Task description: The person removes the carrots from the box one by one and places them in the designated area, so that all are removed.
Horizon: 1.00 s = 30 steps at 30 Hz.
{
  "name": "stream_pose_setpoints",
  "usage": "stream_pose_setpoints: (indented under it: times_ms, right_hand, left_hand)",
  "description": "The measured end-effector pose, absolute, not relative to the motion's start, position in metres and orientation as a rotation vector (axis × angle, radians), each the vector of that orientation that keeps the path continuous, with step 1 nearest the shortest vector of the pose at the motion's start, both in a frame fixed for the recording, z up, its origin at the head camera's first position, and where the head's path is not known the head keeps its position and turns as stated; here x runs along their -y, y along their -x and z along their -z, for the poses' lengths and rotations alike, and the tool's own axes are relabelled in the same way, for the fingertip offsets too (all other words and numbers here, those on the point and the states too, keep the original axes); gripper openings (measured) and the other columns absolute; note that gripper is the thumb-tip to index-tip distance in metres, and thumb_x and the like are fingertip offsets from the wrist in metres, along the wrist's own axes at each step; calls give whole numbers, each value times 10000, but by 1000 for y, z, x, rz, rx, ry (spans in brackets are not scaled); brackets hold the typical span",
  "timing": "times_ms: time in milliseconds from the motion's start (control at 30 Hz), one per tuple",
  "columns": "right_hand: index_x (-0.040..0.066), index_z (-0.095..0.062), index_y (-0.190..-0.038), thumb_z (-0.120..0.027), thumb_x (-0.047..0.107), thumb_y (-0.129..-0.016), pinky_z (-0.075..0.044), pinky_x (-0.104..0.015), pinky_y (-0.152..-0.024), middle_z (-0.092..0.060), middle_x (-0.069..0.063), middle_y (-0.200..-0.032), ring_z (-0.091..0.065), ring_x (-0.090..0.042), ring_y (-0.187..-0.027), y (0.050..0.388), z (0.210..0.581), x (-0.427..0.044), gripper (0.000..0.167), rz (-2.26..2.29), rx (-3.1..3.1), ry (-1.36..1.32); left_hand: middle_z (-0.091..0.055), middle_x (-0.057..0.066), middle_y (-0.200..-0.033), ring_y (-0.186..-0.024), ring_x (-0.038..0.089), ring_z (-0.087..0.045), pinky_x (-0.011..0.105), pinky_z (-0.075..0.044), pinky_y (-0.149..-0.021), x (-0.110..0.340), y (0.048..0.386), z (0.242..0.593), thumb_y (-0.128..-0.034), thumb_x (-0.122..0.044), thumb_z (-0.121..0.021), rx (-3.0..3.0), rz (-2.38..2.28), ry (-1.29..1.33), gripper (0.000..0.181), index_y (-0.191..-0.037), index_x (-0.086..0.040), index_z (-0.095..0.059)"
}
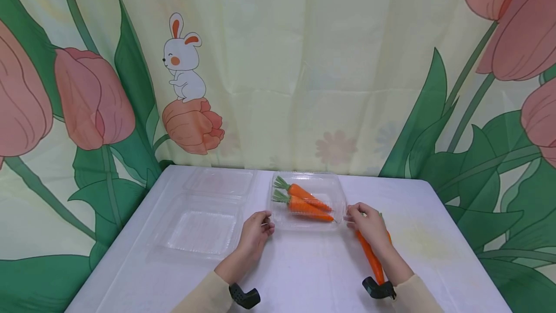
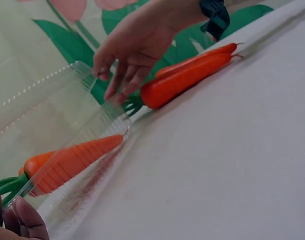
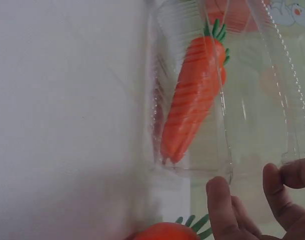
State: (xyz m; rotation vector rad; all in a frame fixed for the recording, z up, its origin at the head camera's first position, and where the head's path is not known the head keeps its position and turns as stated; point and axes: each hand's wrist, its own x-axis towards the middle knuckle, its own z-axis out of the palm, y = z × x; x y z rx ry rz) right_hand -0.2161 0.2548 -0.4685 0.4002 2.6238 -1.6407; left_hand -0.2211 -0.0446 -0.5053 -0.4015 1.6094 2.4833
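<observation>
A clear plastic clamshell box [image 1: 282,225] stands at the table's back middle with two orange carrots [image 1: 304,206] inside, green tops toward the left. Its lid [image 3: 262,100] is raised at a slant over the base. My right hand [image 1: 370,227] pinches the lid's right corner between thumb and forefinger, while its other fingers are near the base's rim. At the box's left front corner, my left hand [image 1: 255,232] has curled fingers at the rim and appears to pinch it. Beneath my right wrist lie more carrots [image 2: 187,77] on the table, partly hidden in the head view.
Left of the box, a second clear plastic box [image 1: 197,233] lies with its lid [image 1: 219,182] folded back. A white cloth covers the table [image 1: 304,274]. Behind it hangs a curtain [image 1: 347,62] printed with tulips and a rabbit.
</observation>
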Motion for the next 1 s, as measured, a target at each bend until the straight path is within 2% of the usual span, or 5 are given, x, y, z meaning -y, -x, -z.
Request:
stream_pose_setpoints:
  times_ms: [167,333,500,800,1000]
  right_hand:
    - [-6,-670,-1195,-486,345,-1067,-522,-487,-1059,-610,-205,-1381,-602,-355,-1235,218,457,-256,416,1585,-2706,-394]
    - [-24,-626,-1044,-454,277,-1056,-350,-567,-1195,-465,-127,-1577,-374,-377,-1481,223,446,-256,346,1724,-2672,-352]
    - [38,-595,-969,-421,314,-1066,-258,-626,-1225,-486,-116,-1568,-351,-347,-1492,225,438,-256,340,1803,-2633,-336]
    - [33,-563,-1415,-346,544,-1081,-220,-650,-1227,-516,-211,-1467,-374,-363,-1435,232,428,-257,648,1779,-2630,-285]
    - [-1,-539,-1381,-294,628,-1061,-206,-573,-1261,-489,-205,-1518,-383,-365,-1465,240,423,-258,747,1816,-2605,-258]
  left_hand:
    - [-482,13,-843,-745,137,-535,221,-475,-672,43,221,507,-1047,-118,-434,-1644,-2470,401,188,-1129,32,-511]
    - [-470,18,-826,-724,149,-504,236,-447,-645,42,220,508,-1044,-178,-483,-1751,-2391,428,172,-1152,-52,-437]
    - [-464,24,-863,-737,156,-458,255,-415,-645,40,220,512,-1039,-179,-488,-1807,-2313,420,227,-1191,-34,-402]
    - [-547,115,-1148,-915,190,-497,277,-456,-768,37,228,507,-1035,-136,-521,-1889,-2309,431,397,-1394,31,-505]
    - [-572,197,-1339,-1098,250,-543,309,-514,-928,39,233,504,-1014,4,-508,-1903,-2330,377,463,-1474,52,-482]
